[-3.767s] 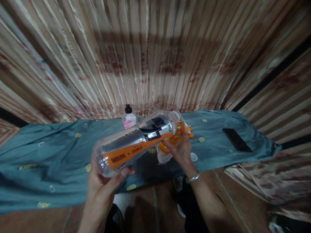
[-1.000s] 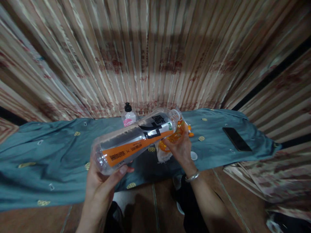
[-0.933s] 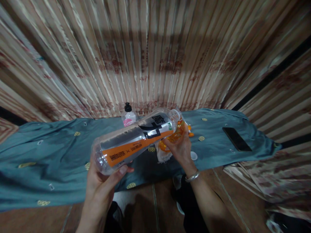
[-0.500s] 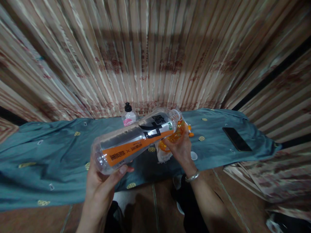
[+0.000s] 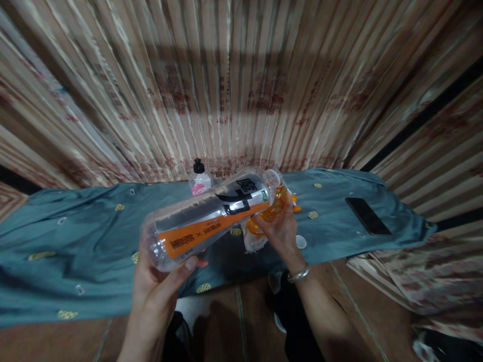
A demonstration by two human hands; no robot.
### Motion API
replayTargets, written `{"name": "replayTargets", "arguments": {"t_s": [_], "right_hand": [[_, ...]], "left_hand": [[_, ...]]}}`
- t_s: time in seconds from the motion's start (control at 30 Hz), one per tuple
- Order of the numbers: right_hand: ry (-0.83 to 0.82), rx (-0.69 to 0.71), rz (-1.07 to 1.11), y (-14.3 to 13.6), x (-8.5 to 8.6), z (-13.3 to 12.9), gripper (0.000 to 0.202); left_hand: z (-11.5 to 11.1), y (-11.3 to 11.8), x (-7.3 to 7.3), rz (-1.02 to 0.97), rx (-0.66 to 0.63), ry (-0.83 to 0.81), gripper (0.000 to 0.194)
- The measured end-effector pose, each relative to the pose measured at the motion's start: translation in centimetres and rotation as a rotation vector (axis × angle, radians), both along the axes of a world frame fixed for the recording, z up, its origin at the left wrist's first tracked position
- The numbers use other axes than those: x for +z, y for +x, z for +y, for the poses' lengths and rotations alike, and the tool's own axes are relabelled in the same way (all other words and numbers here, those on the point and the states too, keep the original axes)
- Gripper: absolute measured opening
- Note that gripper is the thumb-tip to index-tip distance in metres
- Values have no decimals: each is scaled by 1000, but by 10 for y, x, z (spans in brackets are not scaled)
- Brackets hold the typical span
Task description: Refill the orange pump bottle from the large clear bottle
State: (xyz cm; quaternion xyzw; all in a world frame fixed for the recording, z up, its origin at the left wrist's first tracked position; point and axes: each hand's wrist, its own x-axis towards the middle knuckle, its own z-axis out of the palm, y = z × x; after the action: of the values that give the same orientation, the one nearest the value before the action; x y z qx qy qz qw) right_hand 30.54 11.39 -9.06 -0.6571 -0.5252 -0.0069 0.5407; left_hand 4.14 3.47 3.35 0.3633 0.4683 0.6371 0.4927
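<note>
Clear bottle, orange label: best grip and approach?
Clear bottle: probably the wide base end, cupped from the left, where the left hand holds it; it slants, its narrow neck near the amber container in the right hand.

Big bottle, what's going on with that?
A person's left hand holds the big bottle tilted, with its mouth by the orange container that the right hand grips. I can't tell whether anything is flowing. On the blue cloth, a phone lies to the right and a black-capped bottle stands farther back.
</note>
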Motion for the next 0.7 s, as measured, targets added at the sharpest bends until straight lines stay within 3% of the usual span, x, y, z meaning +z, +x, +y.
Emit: {"name": "replayTargets", "arguments": {"t_s": [0.7], "right_hand": [[10,-23,-37,0,-1,0,117]], "left_hand": [[0,-2,0,3,-10,-5,104]]}}
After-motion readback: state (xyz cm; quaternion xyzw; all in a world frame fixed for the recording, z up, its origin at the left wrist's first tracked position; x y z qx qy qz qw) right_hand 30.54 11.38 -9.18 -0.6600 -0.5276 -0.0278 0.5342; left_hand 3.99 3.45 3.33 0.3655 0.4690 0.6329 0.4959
